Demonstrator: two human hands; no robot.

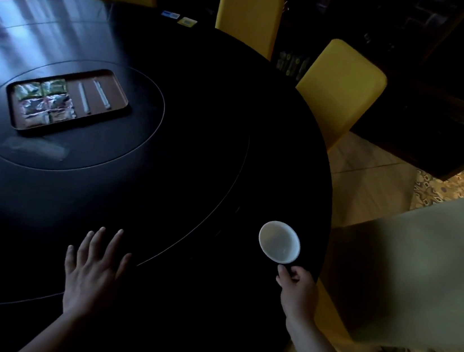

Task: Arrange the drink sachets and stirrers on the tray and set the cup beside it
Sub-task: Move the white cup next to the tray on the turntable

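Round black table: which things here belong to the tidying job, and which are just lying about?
Job: brown rectangular tray, foil drink sachets, white stirrers, white cup in right hand.
Lying about: blue and yellow cards, yellow chairs.

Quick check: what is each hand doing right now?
Left hand: open, fingers spread flat on the round black table, holding nothing.
Right hand: grip closed on the white-lined dark cup by its handle.

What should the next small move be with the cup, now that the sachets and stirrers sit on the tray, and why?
Probably carry the cup up and left across the table toward the tray. The right hand grips its handle near the table's near edge, far from the tray, where the sachets and stirrers already lie. The left hand rests flat, free.
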